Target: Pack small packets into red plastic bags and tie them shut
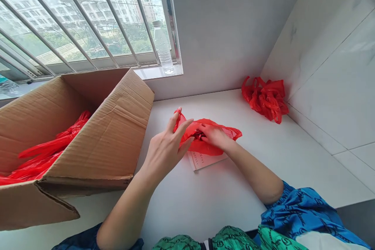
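A red plastic bag (205, 147) lies with its mouth spread over a white booklet or box with small printed characters (202, 161) on the white tabletop. My left hand (165, 144) is at the bag's left side, a strip of red plastic caught around the tip of one finger, the other fingers spread along the rim. Inside the bag's mouth is my right hand (215, 136), its fingers bent down around something small, dark and shiny. What they hold is partly hidden and too small to name.
At the left stands an open cardboard box (102, 133) with red plastic bags (58, 144) inside. More crumpled red bags (266, 99) lie by the tiled wall at the back right. A clear water bottle (163, 49) stands on the sill of the barred window.
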Motion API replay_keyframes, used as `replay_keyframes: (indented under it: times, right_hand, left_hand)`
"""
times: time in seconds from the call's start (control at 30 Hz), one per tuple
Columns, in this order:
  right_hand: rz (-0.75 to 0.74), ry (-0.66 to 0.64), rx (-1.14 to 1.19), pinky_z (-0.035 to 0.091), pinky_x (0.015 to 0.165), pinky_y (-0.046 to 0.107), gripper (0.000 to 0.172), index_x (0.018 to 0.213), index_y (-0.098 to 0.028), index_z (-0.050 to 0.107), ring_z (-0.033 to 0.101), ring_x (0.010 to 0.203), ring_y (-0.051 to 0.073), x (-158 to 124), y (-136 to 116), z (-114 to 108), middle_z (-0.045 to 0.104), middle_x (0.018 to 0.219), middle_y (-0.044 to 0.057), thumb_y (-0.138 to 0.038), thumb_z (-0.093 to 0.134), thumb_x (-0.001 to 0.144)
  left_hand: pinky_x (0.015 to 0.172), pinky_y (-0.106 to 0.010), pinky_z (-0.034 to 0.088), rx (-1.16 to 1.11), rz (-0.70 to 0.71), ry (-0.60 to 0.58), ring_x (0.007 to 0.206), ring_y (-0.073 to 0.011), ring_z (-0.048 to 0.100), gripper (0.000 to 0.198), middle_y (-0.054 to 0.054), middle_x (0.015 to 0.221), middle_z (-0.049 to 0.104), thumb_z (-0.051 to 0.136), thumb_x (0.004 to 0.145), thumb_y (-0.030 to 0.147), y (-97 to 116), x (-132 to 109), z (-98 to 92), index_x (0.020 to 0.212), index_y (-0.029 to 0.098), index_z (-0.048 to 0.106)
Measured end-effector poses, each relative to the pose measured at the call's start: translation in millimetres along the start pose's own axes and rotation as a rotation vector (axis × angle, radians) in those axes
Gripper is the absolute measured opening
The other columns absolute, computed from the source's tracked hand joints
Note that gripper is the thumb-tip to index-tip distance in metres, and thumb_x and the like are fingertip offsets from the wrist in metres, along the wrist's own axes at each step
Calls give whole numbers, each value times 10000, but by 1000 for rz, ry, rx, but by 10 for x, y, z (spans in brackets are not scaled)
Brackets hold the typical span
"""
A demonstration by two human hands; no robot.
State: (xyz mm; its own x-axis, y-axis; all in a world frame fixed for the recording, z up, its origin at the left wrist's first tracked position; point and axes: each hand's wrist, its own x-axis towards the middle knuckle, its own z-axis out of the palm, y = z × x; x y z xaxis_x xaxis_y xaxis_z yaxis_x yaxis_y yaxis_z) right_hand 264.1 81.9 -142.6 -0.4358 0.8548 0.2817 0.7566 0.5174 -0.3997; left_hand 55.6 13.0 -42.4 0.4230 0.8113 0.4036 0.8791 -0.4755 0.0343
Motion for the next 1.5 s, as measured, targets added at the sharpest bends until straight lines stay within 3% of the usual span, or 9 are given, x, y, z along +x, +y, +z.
replay_keyframes:
  times: [0.1, 0.2, 0.4, 0.57, 0.7, 1.03, 1.17, 1.3, 1.5]
  right_hand:
    - [69, -143, 64, 347, 482, 200, 283, 1064, -309, 641, 595, 647, 108, 6, -29, -124, 682, 856, -46, -132, 513, 883]
    - [168, -216, 116, 386, 546, 208, 335, 1142, -332, 625, 621, 758, 124, 6, -42, -303, 693, 975, -38, -155, 434, 931]
    - [299, -161, -61, 330, 508, 248, 297, 895, -241, 653, 560, 603, 149, -35, -49, -467, 642, 733, 0, -226, 368, 979]
    - [401, -131, -206, 271, 468, 267, 352, 705, -198, 554, 491, 505, 148, -61, -68, -465, 560, 595, 21, -248, 349, 986]
    - [384, -110, -220, 267, 479, 267, 344, 700, -197, 522, 482, 494, 144, -65, -93, -477, 549, 578, 20, -258, 351, 992]
    - [343, -88, -194, 248, 473, 260, 233, 786, -220, 615, 516, 548, 140, -81, -188, -452, 611, 659, 2, -239, 441, 940]
    - [339, -108, -37, 284, 494, 259, 239, 814, -224, 632, 518, 572, 145, -74, -235, -539, 624, 678, -2, -250, 438, 951]
    - [296, -138, 314, 325, 525, 257, 282, 822, -228, 640, 519, 597, 141, -95, -313, -708, 625, 705, -10, -376, 455, 976]
    - [240, -112, 662, 433, 647, 266, 254, 904, -230, 653, 581, 731, 145, -114, -388, -766, 675, 845, -3, -406, 484, 976]
  left_hand:
    - [545, -287, 481, 28, -92, -227, 617, -140, 640, 437, -138, 1587, 294, 470, 972, 431, -56, 24, -43, 1394, 318, 476]
    - [596, -326, 517, 13, -154, -307, 673, -174, 673, 469, -166, 1596, 253, 440, 978, 470, -164, 0, -52, 1416, 301, 445]
    - [729, -367, 553, -94, -62, -268, 715, -173, 693, 513, -143, 1602, 241, 432, 983, 496, -248, -94, -155, 1478, 388, 351]
    - [704, -359, 562, -138, -4, -226, 693, -160, 684, 529, -149, 1601, 232, 427, 992, 470, -209, -126, -234, 1502, 396, 305]
    - [686, -355, 564, -133, 6, -193, 753, -194, 705, 558, -158, 1592, 248, 441, 989, 458, -200, -136, -246, 1518, 384, 279]
    - [641, -331, 558, -86, 8, -170, 630, -145, 658, 594, -127, 1583, 286, 447, 983, 469, -145, -187, -334, 1536, 398, 241]
    - [605, -315, 548, -101, 9, -187, 596, -131, 647, 593, -111, 1587, 280, 447, 985, 458, -143, -187, -324, 1534, 425, 223]
    - [577, -321, 533, -45, -54, -174, 685, -188, 693, 582, -147, 1607, 220, 449, 982, 456, -177, -145, -220, 1528, 379, 261]
    - [644, -359, 546, -101, -69, -202, 768, -209, 697, 452, -145, 1596, 210, 459, 976, 477, -185, -27, -14, 1409, 348, 459]
